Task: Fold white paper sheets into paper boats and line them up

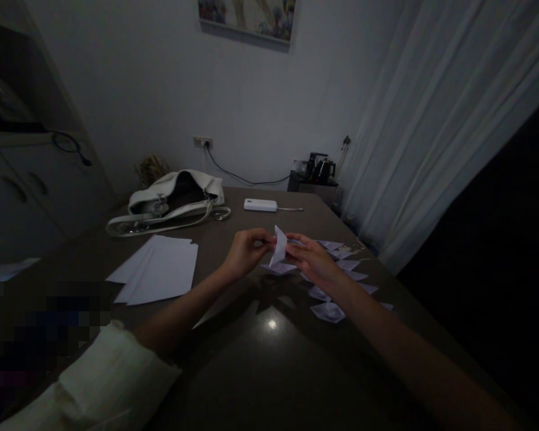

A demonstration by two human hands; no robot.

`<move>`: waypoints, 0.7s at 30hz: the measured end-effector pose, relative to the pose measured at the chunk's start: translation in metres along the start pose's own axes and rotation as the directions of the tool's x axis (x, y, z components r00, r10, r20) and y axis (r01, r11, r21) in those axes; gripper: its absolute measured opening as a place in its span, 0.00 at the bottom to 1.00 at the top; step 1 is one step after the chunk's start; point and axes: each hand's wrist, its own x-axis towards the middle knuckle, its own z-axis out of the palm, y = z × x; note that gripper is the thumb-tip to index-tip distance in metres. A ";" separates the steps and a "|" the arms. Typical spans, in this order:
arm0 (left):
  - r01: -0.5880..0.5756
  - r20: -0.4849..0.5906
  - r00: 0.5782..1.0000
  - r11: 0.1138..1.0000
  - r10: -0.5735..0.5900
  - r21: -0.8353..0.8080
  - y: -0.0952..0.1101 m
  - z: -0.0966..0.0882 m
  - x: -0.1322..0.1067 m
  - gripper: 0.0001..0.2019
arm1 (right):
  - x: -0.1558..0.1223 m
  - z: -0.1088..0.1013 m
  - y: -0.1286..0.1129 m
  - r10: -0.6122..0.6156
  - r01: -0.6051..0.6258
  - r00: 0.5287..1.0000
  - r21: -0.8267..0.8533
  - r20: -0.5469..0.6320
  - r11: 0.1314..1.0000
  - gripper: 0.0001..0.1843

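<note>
A small folded white paper boat (279, 246) is held up above the table between my two hands. My left hand (248, 251) pinches its left side, thumb and fingers pressed together. On the other side my right hand (313, 258) grips it, with the thumb in front and the fingers partly behind the paper. Another paper boat (279, 269) rests on the table just below. Several more folded boats, among them a near one (329, 312), stand in rows to the right, partly hidden by my right hand and forearm.
Loose white paper sheets (166, 272) lie fanned at the left. Behind them sits an open white handbag (177, 194) with its strap on the table (233, 371). A white power bank (260, 205) with a short cable lies at the back. A sheer curtain (413, 108) hangs at the right.
</note>
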 end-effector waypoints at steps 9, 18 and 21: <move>0.091 0.069 0.994 0.993 -0.086 -0.079 0.003 0.004 0.001 0.14 | 0.008 -0.009 -0.001 0.005 -0.006 0.992 -0.005 -0.126 1.000 0.18; 0.029 0.124 0.992 0.999 -0.025 -0.031 -0.002 0.003 0.002 0.09 | 0.006 -0.006 0.000 0.053 -0.057 0.994 -0.029 -0.099 0.998 0.16; -0.015 0.134 0.991 1.000 0.013 0.014 -0.001 -0.001 0.003 0.08 | 0.003 -0.005 0.000 0.045 -0.049 0.996 -0.051 -0.074 0.997 0.18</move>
